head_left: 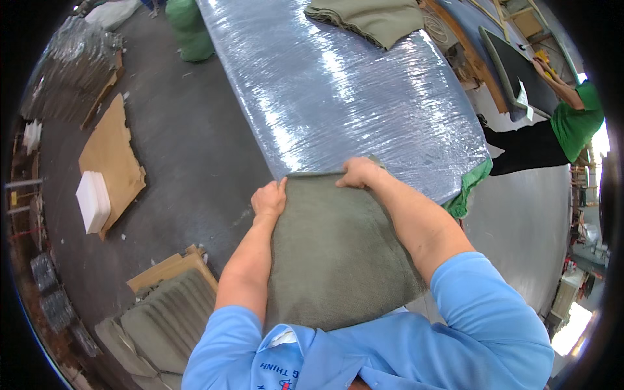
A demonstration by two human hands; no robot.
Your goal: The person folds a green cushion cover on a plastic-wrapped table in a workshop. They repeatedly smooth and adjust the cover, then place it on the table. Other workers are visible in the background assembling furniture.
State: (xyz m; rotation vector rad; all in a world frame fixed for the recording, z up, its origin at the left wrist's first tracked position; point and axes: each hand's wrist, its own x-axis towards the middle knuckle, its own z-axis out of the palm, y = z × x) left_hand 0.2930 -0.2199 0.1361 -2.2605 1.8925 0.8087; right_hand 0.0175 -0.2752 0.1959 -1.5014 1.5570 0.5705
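A rectangular piece of olive-grey fabric, perhaps a cushion cover, spans from the table's near edge back to my body. My left hand is closed on its far left corner, fingers curled round the edge. Farther right along that same edge, my right hand pinches the cloth, with the thumb on top. Whether anything fills the fabric cannot be told. Beyond my hands lies the table, its top wrapped in shiny clear plastic film. A folded pile of similar olive cloth rests at its far end.
Green cloth hangs at the table's right corner. Olive cushions stand low on the left. White foam sheets lie on cardboard on the floor. At right, a person in green handles a dark padded panel.
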